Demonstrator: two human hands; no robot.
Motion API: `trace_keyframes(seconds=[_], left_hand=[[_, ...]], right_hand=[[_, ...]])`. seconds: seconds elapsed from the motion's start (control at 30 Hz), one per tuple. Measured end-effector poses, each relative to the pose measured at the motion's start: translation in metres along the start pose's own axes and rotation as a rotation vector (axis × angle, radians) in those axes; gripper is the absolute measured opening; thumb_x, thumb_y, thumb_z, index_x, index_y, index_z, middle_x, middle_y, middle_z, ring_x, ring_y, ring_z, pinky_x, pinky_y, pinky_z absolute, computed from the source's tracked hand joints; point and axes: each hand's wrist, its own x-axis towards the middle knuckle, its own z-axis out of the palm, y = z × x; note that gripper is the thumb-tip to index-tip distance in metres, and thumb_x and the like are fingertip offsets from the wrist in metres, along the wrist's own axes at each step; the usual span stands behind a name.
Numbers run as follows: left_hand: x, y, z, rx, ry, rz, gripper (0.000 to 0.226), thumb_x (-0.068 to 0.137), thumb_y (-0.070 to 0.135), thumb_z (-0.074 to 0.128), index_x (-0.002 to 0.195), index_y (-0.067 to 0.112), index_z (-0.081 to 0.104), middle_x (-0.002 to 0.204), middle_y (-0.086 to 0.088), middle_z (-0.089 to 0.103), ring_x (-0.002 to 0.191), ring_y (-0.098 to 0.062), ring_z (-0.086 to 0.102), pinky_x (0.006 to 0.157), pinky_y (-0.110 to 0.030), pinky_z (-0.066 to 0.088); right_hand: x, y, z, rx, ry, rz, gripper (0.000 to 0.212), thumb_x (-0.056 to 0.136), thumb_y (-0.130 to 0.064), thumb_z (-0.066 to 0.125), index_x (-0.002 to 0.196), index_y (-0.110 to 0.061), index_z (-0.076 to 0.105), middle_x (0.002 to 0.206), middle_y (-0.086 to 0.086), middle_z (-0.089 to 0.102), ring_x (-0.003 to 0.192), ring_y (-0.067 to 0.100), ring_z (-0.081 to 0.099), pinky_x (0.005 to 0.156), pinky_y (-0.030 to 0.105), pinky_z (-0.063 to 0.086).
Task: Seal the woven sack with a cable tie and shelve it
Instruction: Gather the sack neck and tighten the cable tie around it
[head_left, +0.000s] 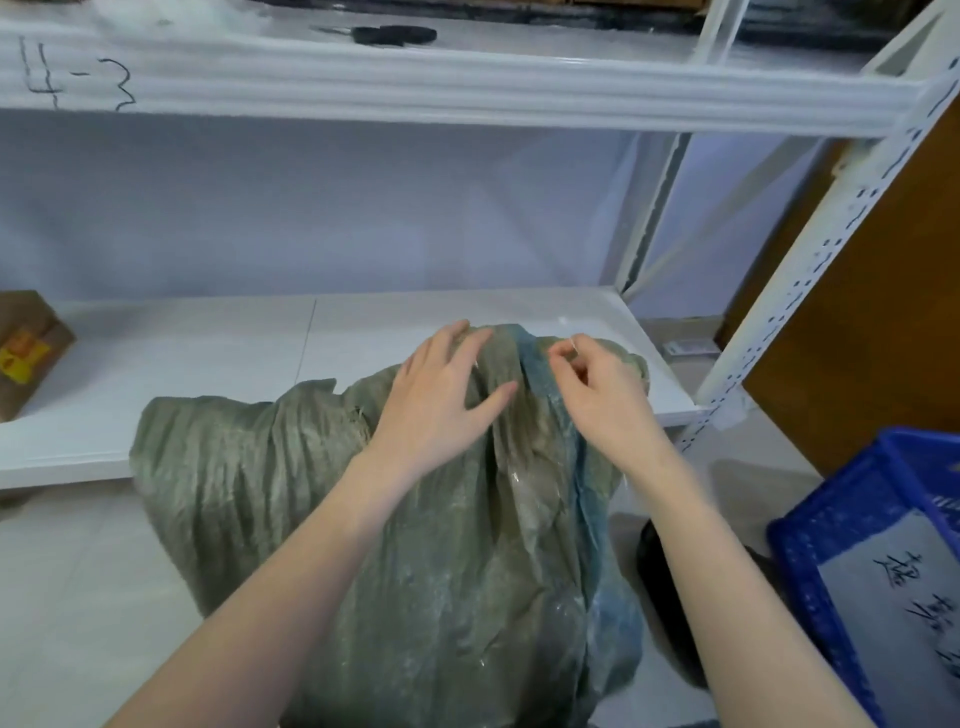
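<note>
Left hand (441, 395) lies spread wide on the woven sack (415, 519); at its 3 o'clock, right hand (605, 395) has its grip pinched narrow on a thin pale strip (573, 343).

A storeroom with numbered racking.

White metal shelving (467, 88) with slotted uprights fills the far side; its upper beam carries the handwritten mark "4-3" (78, 73) at far left, like a bin location. Black scissors (387, 35) lie on the top shelf, a taped brown parcel (28, 348) sits at the left of the lower one, and a blue plastic crate (852, 530) with a handwritten sheet stands near right on the tiled floor (78, 571).
</note>
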Motion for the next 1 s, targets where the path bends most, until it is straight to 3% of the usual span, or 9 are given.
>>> trace_keyframes(seconds=[0.17, 0.3, 0.4, 0.5, 0.57, 0.67, 0.77, 0.9, 1.0], left_hand=[[0.010, -0.010, 0.002, 0.029, -0.045, -0.108, 0.074, 0.085, 0.063, 0.044, 0.145, 0.024, 0.024, 0.147, -0.005, 0.035, 0.135, -0.026, 0.034, 0.110, -0.042, 0.026], [0.006, -0.008, -0.002, 0.040, -0.083, -0.141, 0.075, 0.085, 0.066, 0.040, 0.144, 0.022, 0.024, 0.145, -0.007, 0.040, 0.132, -0.027, 0.039, 0.108, -0.043, 0.030], [0.001, -0.005, -0.006, 0.051, -0.095, -0.143, 0.075, 0.085, 0.067, 0.038, 0.143, 0.022, 0.023, 0.144, -0.007, 0.041, 0.131, -0.027, 0.040, 0.106, -0.043, 0.033], [-0.002, 0.000, -0.009, 0.050, -0.090, -0.153, 0.073, 0.086, 0.067, 0.037, 0.143, 0.023, 0.024, 0.141, -0.006, 0.043, 0.129, -0.026, 0.040, 0.103, -0.044, 0.034], [-0.003, 0.005, -0.010, 0.049, -0.087, -0.160, 0.072, 0.086, 0.067, 0.035, 0.142, 0.024, 0.025, 0.139, -0.005, 0.046, 0.128, -0.026, 0.040, 0.101, -0.043, 0.034], [-0.005, 0.010, -0.009, 0.013, -0.128, -0.170, 0.074, 0.085, 0.070, 0.032, 0.143, 0.025, 0.021, 0.135, -0.006, 0.051, 0.122, -0.026, 0.048, 0.098, -0.042, 0.041], [-0.007, 0.015, -0.009, -0.158, -0.231, -0.242, 0.082, 0.084, 0.071, 0.033, 0.147, 0.026, 0.008, 0.114, -0.006, 0.059, 0.099, -0.022, 0.062, 0.081, -0.035, 0.049], [-0.006, 0.015, -0.008, -0.428, -0.253, -0.413, 0.098, 0.076, 0.079, 0.037, 0.149, 0.026, -0.002, 0.152, -0.005, 0.032, 0.134, -0.023, 0.039, 0.102, -0.034, 0.032], [-0.002, 0.010, -0.008, -0.635, -0.206, -0.506, 0.106, 0.069, 0.082, 0.046, 0.149, 0.027, 0.004, 0.151, 0.001, 0.035, 0.135, -0.020, 0.038, 0.106, -0.032, 0.030]], right_hand=[[0.009, 0.008, -0.004, -0.143, 0.258, -0.005, 0.033, 0.099, -0.023, 0.034, 0.078, -0.009, 0.055, 0.068, 0.006, 0.053, 0.069, 0.026, 0.054, 0.066, 0.038, 0.042], [0.007, 0.015, -0.019, -0.192, 0.416, 0.155, 0.037, 0.094, -0.044, 0.039, 0.098, -0.008, 0.046, 0.095, 0.014, 0.057, 0.089, 0.030, 0.054, 0.079, 0.048, 0.047], [0.004, 0.025, -0.021, -0.300, 0.246, 0.342, 0.075, 0.085, -0.064, 0.042, 0.124, 0.000, 0.036, 0.122, 0.019, 0.048, 0.114, 0.035, 0.044, 0.097, 0.048, 0.040], [0.000, 0.023, -0.013, -0.105, 0.051, 0.412, 0.086, 0.078, -0.072, 0.045, 0.126, -0.003, 0.033, 0.113, 0.011, 0.054, 0.106, 0.031, 0.054, 0.089, 0.045, 0.048], [0.001, 0.019, -0.007, -0.016, 0.071, 0.323, 0.065, 0.079, -0.058, 0.060, 0.110, -0.006, 0.037, 0.095, 0.005, 0.054, 0.092, 0.027, 0.057, 0.079, 0.039, 0.049], [0.003, 0.006, -0.001, 0.054, 0.121, 0.186, 0.038, 0.084, -0.022, 0.065, 0.095, -0.010, 0.031, 0.072, -0.005, 0.035, 0.063, 0.012, 0.040, 0.054, 0.013, 0.035], [0.002, -0.002, 0.005, 0.180, 0.112, 0.052, 0.034, 0.080, 0.004, 0.055, 0.087, -0.013, 0.027, 0.069, -0.005, 0.028, 0.053, 0.004, 0.031, 0.048, 0.021, 0.027], [0.002, -0.006, 0.017, 0.360, 0.000, -0.046, 0.043, 0.067, 0.016, 0.039, 0.077, -0.024, 0.025, 0.074, -0.006, 0.026, 0.063, 0.006, 0.026, 0.060, 0.033, 0.024], [0.003, -0.008, 0.020, 0.506, -0.065, -0.069, 0.046, 0.063, 0.023, 0.033, 0.074, -0.021, 0.025, 0.076, -0.005, 0.027, 0.069, 0.010, 0.027, 0.060, 0.029, 0.025]])
